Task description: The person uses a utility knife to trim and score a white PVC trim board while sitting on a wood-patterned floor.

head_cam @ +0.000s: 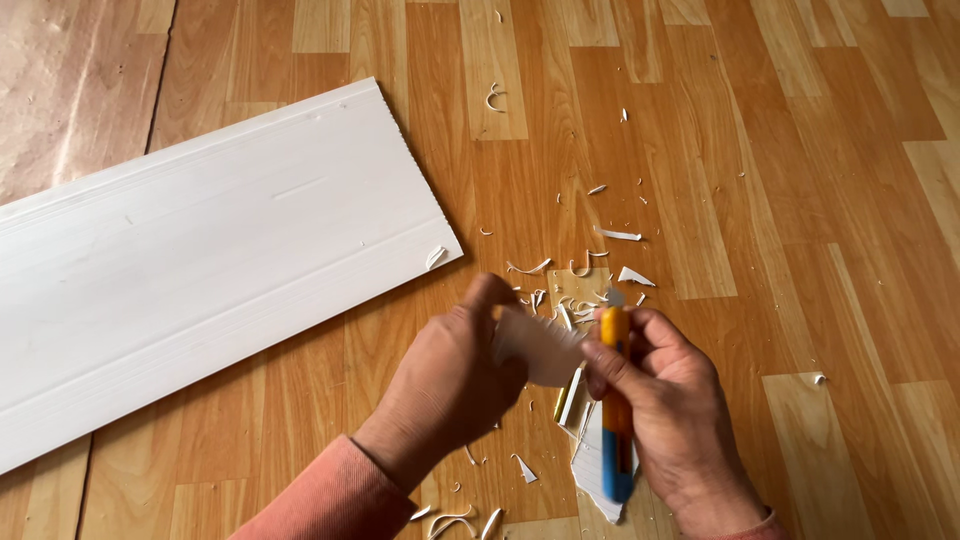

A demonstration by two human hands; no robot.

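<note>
My left hand (450,385) grips a small white plastic piece (535,345), blurred by motion, low in the middle of the view. My right hand (680,420) holds a yellow and blue utility knife (616,400) upright, its tip against the right edge of the white piece. Both hands hover over a wood-pattern floor (800,150). A pink sleeve covers my left forearm.
A long white panel (200,260) lies on the floor at the left, angled up to the right. Several white shavings (585,270) are scattered beyond and under my hands. A larger white offcut (592,465) lies under my right hand.
</note>
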